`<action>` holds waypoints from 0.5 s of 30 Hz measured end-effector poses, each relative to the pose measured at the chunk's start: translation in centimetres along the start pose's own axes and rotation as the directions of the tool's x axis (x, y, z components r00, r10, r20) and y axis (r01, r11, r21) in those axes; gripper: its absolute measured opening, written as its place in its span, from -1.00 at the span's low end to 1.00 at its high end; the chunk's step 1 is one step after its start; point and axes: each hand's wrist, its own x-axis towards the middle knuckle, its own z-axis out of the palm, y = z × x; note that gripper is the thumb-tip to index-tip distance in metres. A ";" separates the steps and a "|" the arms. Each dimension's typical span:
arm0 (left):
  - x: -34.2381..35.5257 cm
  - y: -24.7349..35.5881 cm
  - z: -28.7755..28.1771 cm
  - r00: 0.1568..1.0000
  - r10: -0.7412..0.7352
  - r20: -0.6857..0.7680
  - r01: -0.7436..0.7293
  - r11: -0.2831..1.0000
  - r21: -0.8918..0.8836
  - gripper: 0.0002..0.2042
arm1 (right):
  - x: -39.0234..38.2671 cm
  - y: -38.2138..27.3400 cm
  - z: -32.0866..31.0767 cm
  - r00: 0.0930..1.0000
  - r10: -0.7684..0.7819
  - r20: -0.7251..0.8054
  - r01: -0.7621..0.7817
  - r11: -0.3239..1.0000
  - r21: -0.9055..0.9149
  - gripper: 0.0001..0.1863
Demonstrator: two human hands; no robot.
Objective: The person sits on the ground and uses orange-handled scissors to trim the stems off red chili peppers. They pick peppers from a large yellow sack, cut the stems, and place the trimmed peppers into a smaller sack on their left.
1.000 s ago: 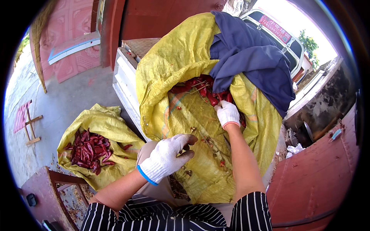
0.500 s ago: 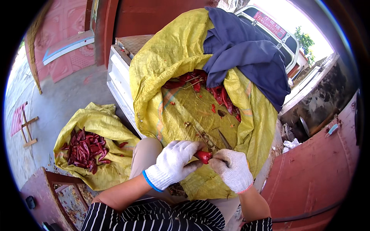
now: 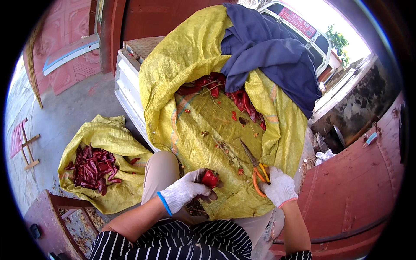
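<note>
Left hand (image 3: 186, 190): wore a white knitted glove with a blue cuff; I saw its fingers and thumb curled around one glossy red pepper (image 3: 210, 178), held over the near part of the large sack.
Right hand (image 3: 279, 187): wore a white knitted glove with a pink cuff; its fingers were partly bent at the scissors' handles. From my remote view I could not tell whether they had closed on them.
Cutting tool: orange-handled scissors (image 3: 255, 165) with dark pointed metal blades, against the large sack, points directed away from the person and slightly left.
Large sack: a yellow woven plastic sack (image 3: 158, 97), its mouth spread toward the person, dry stems and red scraps scattered over the near part.
Sack contents: bright red peppers (image 3: 242, 104) at the dark opening, some spilling along its right side.
Cover: a dark blue cloth (image 3: 273, 58), draped in folds over the top right of the large sack.
Second sack: a smaller yellow woven sack (image 3: 102, 131) at the person's left, open around a heap of dark red peppers (image 3: 93, 169).
Seat: a low wooden folding stool (image 3: 26, 145) with pink striping, farther left on the grey floor.
</note>
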 end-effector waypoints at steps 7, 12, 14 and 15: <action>1.0 -0.7 -0.9 0.997 0.076 0.007 -0.073 0.972 -0.223 -0.65 | 2.2 0.7 0.6 0.994 0.078 0.076 -0.077 0.997 -0.017 -0.54; 0.9 -0.8 -0.7 0.991 0.094 -0.096 -0.100 0.993 -0.067 -0.68 | -0.6 1.0 -0.9 0.999 0.052 0.003 -0.052 0.978 0.203 -0.53; 0.9 -1.3 -0.8 0.988 0.096 -0.122 -0.084 0.991 0.100 -0.69 | -2.5 -0.4 -1.7 1.000 0.014 -0.011 -0.011 0.969 0.247 -0.51; 0.9 -1.4 -0.7 0.990 0.103 -0.098 -0.096 0.992 0.078 -0.68 | -3.1 -1.2 -2.0 0.998 -0.043 -0.036 0.050 0.973 0.225 -0.49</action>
